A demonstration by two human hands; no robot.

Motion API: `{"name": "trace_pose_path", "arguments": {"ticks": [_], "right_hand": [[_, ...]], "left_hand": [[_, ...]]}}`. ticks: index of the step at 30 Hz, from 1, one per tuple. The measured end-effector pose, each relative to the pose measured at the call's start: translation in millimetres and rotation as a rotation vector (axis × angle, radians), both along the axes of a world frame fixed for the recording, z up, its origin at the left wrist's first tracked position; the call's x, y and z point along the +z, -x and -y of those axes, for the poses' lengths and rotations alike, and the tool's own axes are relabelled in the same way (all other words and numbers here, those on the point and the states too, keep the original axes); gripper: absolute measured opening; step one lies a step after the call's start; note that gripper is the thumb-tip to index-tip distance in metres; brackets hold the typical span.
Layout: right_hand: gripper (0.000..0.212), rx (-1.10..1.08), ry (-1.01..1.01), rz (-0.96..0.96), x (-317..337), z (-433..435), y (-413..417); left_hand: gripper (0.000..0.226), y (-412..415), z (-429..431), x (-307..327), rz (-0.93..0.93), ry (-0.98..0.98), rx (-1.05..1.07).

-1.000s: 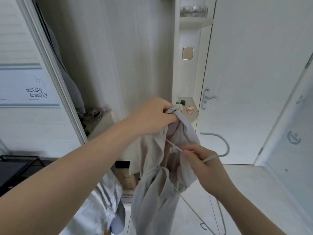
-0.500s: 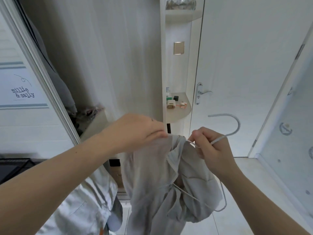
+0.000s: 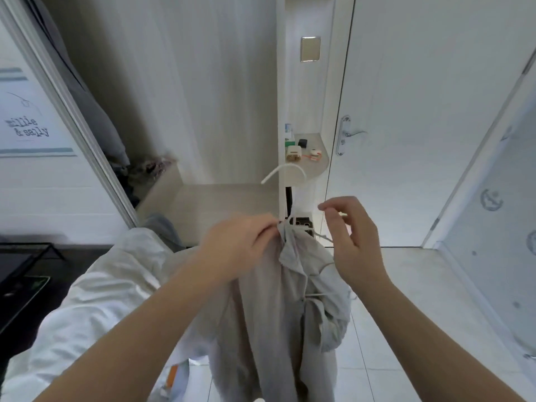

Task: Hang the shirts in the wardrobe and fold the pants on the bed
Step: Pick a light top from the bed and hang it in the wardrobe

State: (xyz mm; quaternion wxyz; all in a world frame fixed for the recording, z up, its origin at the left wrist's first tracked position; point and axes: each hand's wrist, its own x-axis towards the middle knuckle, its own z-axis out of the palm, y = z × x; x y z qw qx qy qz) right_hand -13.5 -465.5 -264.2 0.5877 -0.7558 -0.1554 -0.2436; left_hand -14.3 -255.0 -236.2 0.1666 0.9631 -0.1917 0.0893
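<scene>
The left hand (image 3: 243, 245) pinches the grey shirt (image 3: 269, 309) at its collar, beneath the white hanger hook (image 3: 285, 172). Just right, the right hand (image 3: 352, 242) is loose-fingered, gripping nothing.

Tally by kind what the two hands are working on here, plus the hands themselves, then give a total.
Hands: 2, the left hand pinching the collar and the right hand beside it
Hangers: 1, the white hanger
Shirts: 1, the grey shirt on that hanger
Total: 4
</scene>
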Motion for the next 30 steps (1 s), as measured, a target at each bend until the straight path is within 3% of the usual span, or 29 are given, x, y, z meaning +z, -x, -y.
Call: {"name": "trace_pose_path", "arguments": {"ticks": [3, 8, 13, 17, 20, 24, 28, 30], "right_hand": [[0.020, 0.009, 0.091, 0.001, -34.9, 7.0, 13.6], [0.031, 0.408, 0.335, -0.240, -65.5, -18.7, 24.4], [0.036, 0.466, 0.298, -0.337, -76.5, -34.3, 25.0], [0.012, 0.532, 0.330, -0.420, -87.7, -40.8, 20.2], [0.013, 0.589, 0.338, -0.529, -95.0, -42.5, 20.0], [0.024, 0.568, 0.610, -0.653, -110.7, -30.2, 12.8], [0.002, 0.473, 0.944, -0.575, -129.8, -3.8, -1.1], [0.026, 0.397, 1.070, -0.579, -138.5, 12.4, -7.5]], "left_hand": [[0.022, 5.2, -10.3, -18.6, 0.038, 0.196, 0.060], [0.020, 19.8, -14.5, -33.8, 0.146, 0.481, 0.146], [0.027, 26.1, -18.3, -42.9, 0.148, 0.540, 0.207], [0.025, 32.7, -21.5, -48.4, 0.141, 0.549, 0.196], [0.025, 34.9, -27.8, -53.0, 0.107, 0.564, 0.208], [0.024, 38.9, -43.0, -60.4, 0.031, 0.548, 0.223], [0.023, 46.0, -60.3, -63.2, -0.046, 0.485, 0.239], [0.022, 49.6, -68.7, -62.8, -0.080, 0.504, 0.248]]}}
